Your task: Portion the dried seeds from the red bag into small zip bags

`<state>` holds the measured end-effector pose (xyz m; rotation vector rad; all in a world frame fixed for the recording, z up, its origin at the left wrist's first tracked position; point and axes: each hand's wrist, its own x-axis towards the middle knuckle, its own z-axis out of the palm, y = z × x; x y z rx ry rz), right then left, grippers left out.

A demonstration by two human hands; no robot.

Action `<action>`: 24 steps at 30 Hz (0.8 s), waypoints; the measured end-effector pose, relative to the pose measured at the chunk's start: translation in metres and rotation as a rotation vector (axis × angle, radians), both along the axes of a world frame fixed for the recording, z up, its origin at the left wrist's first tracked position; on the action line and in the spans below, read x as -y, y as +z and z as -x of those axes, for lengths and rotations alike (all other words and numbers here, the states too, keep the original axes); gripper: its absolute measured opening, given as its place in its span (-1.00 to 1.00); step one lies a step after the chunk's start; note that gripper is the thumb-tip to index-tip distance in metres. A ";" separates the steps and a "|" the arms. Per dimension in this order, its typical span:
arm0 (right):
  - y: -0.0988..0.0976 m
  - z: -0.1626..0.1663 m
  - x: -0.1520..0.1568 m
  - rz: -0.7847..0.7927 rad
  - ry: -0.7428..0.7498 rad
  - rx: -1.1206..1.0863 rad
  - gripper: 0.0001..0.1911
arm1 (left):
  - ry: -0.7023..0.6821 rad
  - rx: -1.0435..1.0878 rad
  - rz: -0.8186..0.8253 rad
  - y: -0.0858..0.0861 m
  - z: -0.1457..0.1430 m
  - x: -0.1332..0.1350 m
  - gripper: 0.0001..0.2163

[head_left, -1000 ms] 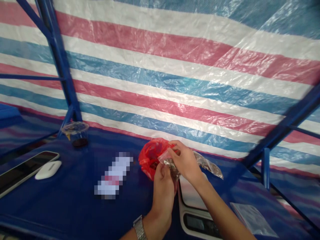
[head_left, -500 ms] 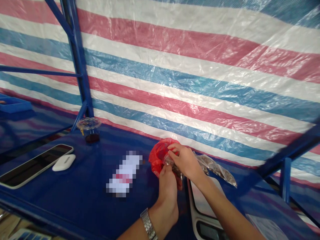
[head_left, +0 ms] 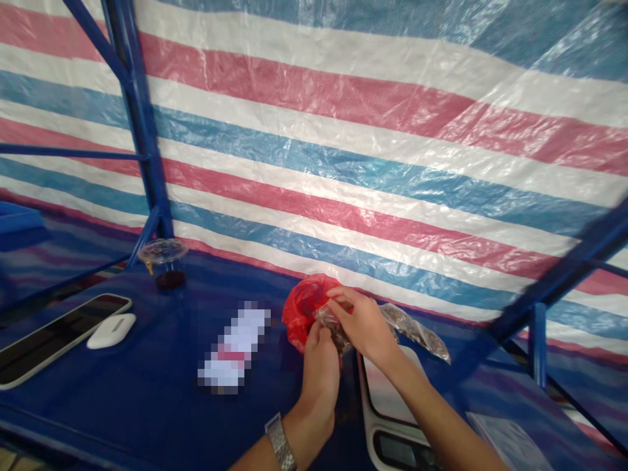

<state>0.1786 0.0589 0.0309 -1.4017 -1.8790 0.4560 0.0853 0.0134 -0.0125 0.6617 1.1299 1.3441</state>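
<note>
My left hand [head_left: 321, 366], with a metal watch on its wrist, is closed on a clear plastic bag [head_left: 338, 332] that has small brown pieces in it. My right hand [head_left: 363, 320] pinches the upper edge of that same bag, fingertips together. Just behind and left of the fingers stands a red plastic bag [head_left: 297, 317], its mouth open. Part of the clear bag is hidden by my hands. Another clear bag of brown pieces [head_left: 417, 330] lies to the right. Under my right forearm sits a kitchen scale [head_left: 387, 392].
On the blue table [head_left: 147, 405] lie a phone [head_left: 59, 337], a white earbud case [head_left: 112, 331] and a blurred-out paper [head_left: 235, 350]. A lidded plastic cup [head_left: 169, 265] with dark liquid stands at the back. Flat clear bags [head_left: 507, 441] lie front right. Striped sheeting hangs behind.
The camera view has shifted slightly, so the table's things sit a little further left and lower. Both hands keep hold of the clear bag, with little change in their grip.
</note>
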 end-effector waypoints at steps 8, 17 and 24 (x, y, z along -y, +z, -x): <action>-0.012 -0.045 0.056 -0.106 0.031 -0.550 -0.74 | -0.072 -0.748 -0.543 0.007 0.012 0.027 -0.62; -0.036 -0.107 0.071 -0.008 -0.142 -0.443 -0.74 | -0.152 -0.976 -0.645 0.007 0.013 0.048 -0.55; -0.053 -0.134 0.076 -0.290 -0.334 0.045 -0.73 | -0.158 -1.062 -0.594 -0.006 0.019 0.044 -0.58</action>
